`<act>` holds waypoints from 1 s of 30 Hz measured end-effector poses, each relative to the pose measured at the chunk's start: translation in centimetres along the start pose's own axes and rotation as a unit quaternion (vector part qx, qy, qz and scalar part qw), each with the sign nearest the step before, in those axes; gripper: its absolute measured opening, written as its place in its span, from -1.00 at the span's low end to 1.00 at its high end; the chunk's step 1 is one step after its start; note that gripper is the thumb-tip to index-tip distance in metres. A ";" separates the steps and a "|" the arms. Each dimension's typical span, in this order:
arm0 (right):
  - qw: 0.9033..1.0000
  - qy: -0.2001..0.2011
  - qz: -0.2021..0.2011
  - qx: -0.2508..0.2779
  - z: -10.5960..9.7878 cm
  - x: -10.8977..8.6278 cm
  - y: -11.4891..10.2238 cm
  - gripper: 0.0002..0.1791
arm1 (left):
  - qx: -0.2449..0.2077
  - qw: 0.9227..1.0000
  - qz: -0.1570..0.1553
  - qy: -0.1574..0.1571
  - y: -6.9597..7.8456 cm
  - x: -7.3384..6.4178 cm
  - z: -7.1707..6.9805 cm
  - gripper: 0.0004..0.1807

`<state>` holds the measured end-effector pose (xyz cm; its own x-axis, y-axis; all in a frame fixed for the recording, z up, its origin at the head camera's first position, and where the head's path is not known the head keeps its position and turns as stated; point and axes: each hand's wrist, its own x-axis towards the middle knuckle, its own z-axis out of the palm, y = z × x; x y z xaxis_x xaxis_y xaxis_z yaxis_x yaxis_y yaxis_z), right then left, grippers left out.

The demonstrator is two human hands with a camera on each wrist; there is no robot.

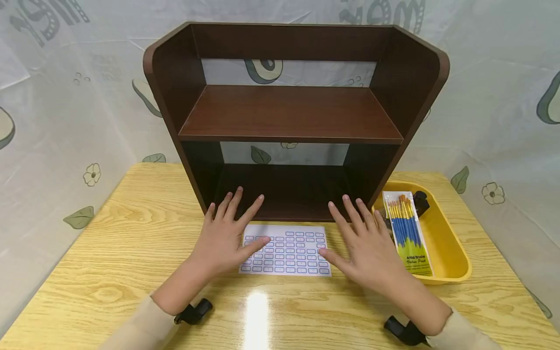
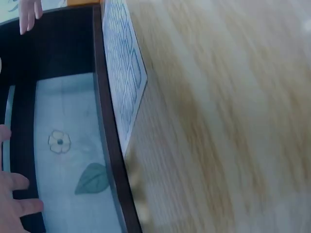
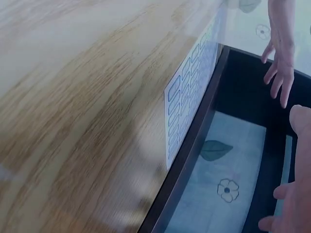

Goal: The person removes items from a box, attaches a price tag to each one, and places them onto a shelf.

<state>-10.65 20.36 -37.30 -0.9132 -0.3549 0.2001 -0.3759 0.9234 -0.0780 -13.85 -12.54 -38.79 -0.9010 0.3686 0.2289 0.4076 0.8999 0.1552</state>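
A white sheet of blue-outlined labels (image 1: pixel 286 255) lies on the table in front of the dark brown two-tier shelf (image 1: pixel 288 114). My left hand (image 1: pixel 225 236) hovers at the sheet's left side, fingers spread and pointing at the lower shelf opening. At the sheet's right side my right hand (image 1: pixel 365 243) is spread the same way, close to a yellow tray. Neither hand holds anything. In the left wrist view the label sheet (image 2: pixel 121 68) runs along the shelf's front edge, with some fingers (image 2: pixel 22 194) at the left border. Part of the right hand (image 3: pixel 296 179) shows in the right wrist view.
The yellow tray (image 1: pixel 450 243) stands at the right, holding a pack of blue-handled artist brushes (image 1: pixel 407 233) and a black object (image 1: pixel 421 203) of unclear kind. A patterned sheet (image 1: pixel 61 121) hangs behind and beside the wooden table (image 1: pixel 105 253).
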 end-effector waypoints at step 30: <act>0.969 -0.043 0.168 0.174 -2.9 -3.5 13.1 -0.34 | -0.315 0.876 -0.136 0.340 -7.8 1.3 -1.1 -0.48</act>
<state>-11.87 34.11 -36.19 -0.9974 -0.0670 0.0257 -0.0714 0.8887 -0.4530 -18.02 -19.35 -38.63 -0.7681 -0.2552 0.5873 0.3859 0.5474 0.7426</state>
